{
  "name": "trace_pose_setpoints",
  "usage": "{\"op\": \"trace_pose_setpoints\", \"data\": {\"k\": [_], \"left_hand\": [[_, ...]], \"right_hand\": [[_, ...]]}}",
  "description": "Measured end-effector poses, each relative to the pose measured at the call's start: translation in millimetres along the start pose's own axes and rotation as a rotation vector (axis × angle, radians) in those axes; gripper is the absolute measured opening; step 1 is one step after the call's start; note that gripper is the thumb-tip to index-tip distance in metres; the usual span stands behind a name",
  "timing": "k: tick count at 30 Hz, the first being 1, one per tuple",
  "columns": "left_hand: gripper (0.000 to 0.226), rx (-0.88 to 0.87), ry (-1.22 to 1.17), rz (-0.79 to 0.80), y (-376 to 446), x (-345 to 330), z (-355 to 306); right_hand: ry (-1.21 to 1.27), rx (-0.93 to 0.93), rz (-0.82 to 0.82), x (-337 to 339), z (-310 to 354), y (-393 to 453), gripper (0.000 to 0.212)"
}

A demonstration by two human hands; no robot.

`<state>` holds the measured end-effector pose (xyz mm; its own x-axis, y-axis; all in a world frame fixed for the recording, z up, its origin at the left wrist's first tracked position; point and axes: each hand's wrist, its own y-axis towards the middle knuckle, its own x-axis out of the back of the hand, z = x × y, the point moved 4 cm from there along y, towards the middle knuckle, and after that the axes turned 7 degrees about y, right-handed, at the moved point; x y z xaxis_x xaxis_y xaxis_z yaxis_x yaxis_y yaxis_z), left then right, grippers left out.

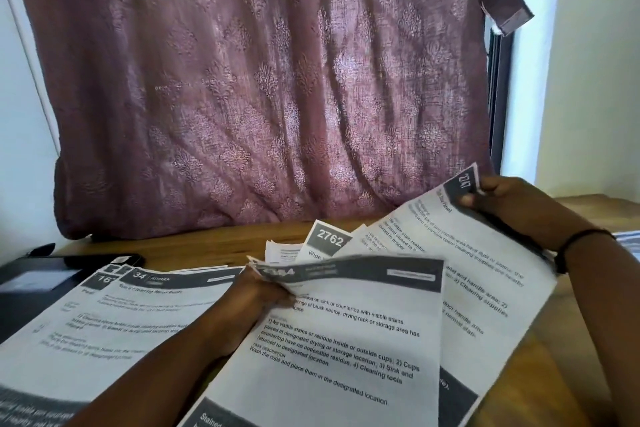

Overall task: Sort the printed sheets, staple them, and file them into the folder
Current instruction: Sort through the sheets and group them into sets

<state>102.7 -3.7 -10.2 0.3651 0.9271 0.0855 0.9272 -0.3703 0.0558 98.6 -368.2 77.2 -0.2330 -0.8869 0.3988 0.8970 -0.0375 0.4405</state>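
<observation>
My left hand grips the top left corner of a printed sheet with a dark header band, held just above the desk. My right hand pinches the top corner of another sheet marked 2747, lifted and tilted behind the first. A pile of sorted sheets lies at the left, its top page marked 34. A sheet marked 2762 and smaller papers lie further back. A dark folder sits at the far left, partly under the pile.
The wooden desk runs to a purple patterned curtain at the back. A black pen-like object lies on the folder. White wall and a window frame stand on the right. A dark band circles my right wrist.
</observation>
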Motion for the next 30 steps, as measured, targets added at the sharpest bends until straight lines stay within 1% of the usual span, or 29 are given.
{"op": "trace_pose_setpoints", "data": {"k": [1, 2, 4, 6, 7, 9, 10, 12, 14, 15, 16, 18, 19, 20, 21, 22, 23, 25, 26, 28, 30], "left_hand": [[0.045, -0.013, -0.008, 0.005, -1, -1, -1], [0.047, -0.018, -0.024, 0.013, -1, -2, -2], [0.046, 0.002, -0.050, 0.033, -2, -3, 0], [0.049, 0.019, -0.038, 0.053, -3, -4, 0], [0.051, 0.016, -0.027, 0.047, -3, -4, 0], [0.051, 0.002, -0.007, 0.042, -5, -6, -3], [0.052, -0.008, 0.003, 0.043, -5, -7, -4], [0.056, -0.019, 0.013, 0.045, -5, -8, -3], [0.058, -0.035, 0.011, 0.033, -4, -8, -2], [0.058, -0.048, 0.007, 0.030, -3, -6, -1], [0.060, -0.066, 0.001, 0.030, -3, -7, -2], [0.067, -0.098, -0.006, 0.021, -1, -6, -1], [0.065, -0.113, 0.001, 0.008, 0, -6, -1], [0.057, -0.134, 0.019, -0.014, 1, -6, -1], [0.045, -0.155, 0.051, -0.046, 1, -5, 0], [0.035, -0.180, 0.085, -0.066, 1, -5, -1], [0.032, -0.210, 0.122, -0.079, 1, -5, -1], [0.041, -0.245, 0.160, -0.073, 0, -2, 1], [0.044, -0.252, 0.167, -0.065, -1, -2, 2], [0.042, -0.270, 0.194, -0.064, -1, 1, 2], [0.033, -0.298, 0.193, -0.059, -1, 1, 1]], "right_hand": [[0.024, -0.022, 0.048, -6, 1, 0, 0.009], [0.025, -0.050, 0.101, -14, 1, 1, 0.008], [0.004, -0.076, 0.200, -36, 3, 0, 0.006], [0.038, -0.093, 0.297, -63, 7, -2, 0.006], [0.089, -0.117, 0.345, -77, 9, -3, 0.010], [0.158, -0.150, 0.416, -100, 12, -4, 0.027], [0.146, -0.132, 0.443, -109, 14, -5, 0.029], [0.043, -0.084, 0.488, -123, 21, -8, 0.020], [-0.020, -0.054, 0.541, -129, 28, -12, 0.018], [0.020, -0.067, 0.525, -125, 35, -14, 0.020], [0.087, -0.097, 0.458, -117, 38, -14, 0.025], [0.198, -0.127, 0.194, -87, 34, -6, 0.032], [0.178, -0.113, 0.077, -70, 27, -2, 0.030], [0.123, -0.109, 0.020, -56, 20, 0, 0.029], [0.089, -0.132, 0.030, -49, 13, 0, 0.026], [0.084, -0.180, 0.104, -47, 6, -2, 0.026], [0.072, -0.248, 0.213, -51, 1, -5, 0.028], [0.008, -0.364, 0.448, -67, -3, -14, 0.033], [-0.005, -0.394, 0.516, -74, -5, -15, 0.030], [0.031, -0.411, 0.551, -83, -5, -15, 0.025], [0.096, -0.407, 0.523, -85, -4, -13, 0.021]]}}
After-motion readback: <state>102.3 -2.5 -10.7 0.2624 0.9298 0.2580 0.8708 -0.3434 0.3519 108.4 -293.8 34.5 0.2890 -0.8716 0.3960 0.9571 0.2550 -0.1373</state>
